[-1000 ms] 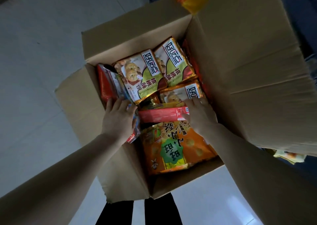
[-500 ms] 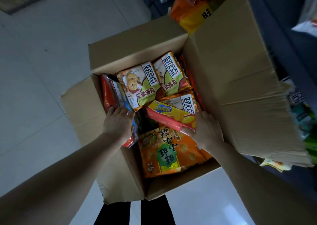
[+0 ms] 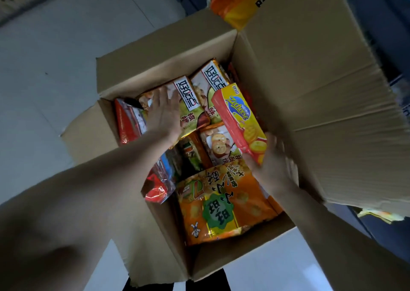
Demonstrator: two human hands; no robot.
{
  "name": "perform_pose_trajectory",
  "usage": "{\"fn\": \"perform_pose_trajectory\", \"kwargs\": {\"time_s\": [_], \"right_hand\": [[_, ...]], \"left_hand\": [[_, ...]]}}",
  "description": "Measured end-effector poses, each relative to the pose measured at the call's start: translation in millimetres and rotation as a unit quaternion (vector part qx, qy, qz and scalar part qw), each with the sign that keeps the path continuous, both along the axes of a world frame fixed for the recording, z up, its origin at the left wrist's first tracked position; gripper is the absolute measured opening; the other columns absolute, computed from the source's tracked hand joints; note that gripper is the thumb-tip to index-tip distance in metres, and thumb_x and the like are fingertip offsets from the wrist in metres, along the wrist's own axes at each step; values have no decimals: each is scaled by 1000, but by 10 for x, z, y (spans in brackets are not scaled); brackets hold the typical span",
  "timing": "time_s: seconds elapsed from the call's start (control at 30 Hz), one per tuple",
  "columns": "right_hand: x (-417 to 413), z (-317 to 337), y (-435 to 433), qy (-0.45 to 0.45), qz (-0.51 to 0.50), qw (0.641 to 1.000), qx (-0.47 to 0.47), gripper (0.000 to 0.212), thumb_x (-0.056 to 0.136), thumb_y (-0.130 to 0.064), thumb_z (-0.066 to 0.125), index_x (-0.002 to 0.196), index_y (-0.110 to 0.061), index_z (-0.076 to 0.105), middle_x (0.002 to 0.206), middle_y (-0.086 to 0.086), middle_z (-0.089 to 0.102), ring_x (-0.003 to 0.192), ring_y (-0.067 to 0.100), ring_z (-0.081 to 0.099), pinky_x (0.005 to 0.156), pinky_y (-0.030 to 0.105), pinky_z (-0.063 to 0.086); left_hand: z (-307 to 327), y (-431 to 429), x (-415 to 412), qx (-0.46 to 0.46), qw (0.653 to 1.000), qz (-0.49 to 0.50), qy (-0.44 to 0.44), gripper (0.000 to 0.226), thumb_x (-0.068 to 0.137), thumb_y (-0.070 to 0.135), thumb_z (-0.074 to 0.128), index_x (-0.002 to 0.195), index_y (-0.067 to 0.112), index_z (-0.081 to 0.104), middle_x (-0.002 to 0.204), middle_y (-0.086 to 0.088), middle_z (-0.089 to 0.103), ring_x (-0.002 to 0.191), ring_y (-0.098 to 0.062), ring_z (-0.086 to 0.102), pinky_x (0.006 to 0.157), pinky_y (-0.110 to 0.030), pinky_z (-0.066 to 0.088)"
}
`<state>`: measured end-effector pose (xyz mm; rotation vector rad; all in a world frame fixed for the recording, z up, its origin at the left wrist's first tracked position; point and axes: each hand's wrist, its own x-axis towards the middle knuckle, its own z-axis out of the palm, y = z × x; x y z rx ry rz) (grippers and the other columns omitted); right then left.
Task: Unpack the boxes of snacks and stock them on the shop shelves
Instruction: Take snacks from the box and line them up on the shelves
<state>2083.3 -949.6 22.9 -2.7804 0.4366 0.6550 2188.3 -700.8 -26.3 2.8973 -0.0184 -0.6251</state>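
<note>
Grey floor [image 3: 44, 80] below, right fingers [image 3: 276, 145] grip Zecheese pack [image 3: 239, 117].

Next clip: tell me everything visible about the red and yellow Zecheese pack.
The Zecheese pack is a long, glossy, plastic-looking wrapper: red edges, yellow face, blue logo, round crackers pictured. It looks intact and slants above the other packets in the cardboard box. The right hand grips its near end; nothing else plainly touches it.
</note>
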Motion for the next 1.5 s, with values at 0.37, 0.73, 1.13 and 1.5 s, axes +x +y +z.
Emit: {"fn": "perform_pose_trajectory", "kwargs": {"time_s": [0.37, 0.73, 1.13, 1.5], "right_hand": [[76, -152, 158, -32, 48, 998, 1, 82, 88, -59, 58, 146, -6, 34, 125, 14, 55, 100, 37, 64, 70, 41, 53], [241, 78, 265, 77, -93, 980, 157, 75, 85, -59, 64, 140, -16, 39, 136, 13, 55, 118, 36, 58, 98, 46, 48], [-50, 1894, -97, 86, -70, 968, 224, 89, 57, -76, 77, 124, -36, 35, 109, -11, 62, 102, 21, 63, 90, 39, 51], [-681, 3745, -115, -46, -108, 972, 202, 65, 99, -57, 41, 156, -37, 17, 151, 21, 29, 136, 40, 39, 106, 46, 37]], "left_hand": [[-94, 53, 245, 88, 996, 0, 10, 125, 54, 68, 81, 148, 10, 22, 132, -18, 43, 114, -35, 43, 97, -45, 41], [500, 116, 219, -48, 987, 61, 141, 76, 80, 37, 77, 133, 14, 28, 107, -12, 63, 94, -34, 64, 71, -37, 46], [2340, 115, -757, -159, 963, 214, 36, 51, 96, 35, 56, 140, 15, 40, 124, -17, 64, 107, -42, 62, 86, -39, 46], [4303, -36, -1204, -299, 935, 192, -21, 47, 97, 38, 56, 134, 13, 43, 121, -9, 67, 101, -35, 68, 85, -41, 55]]}}
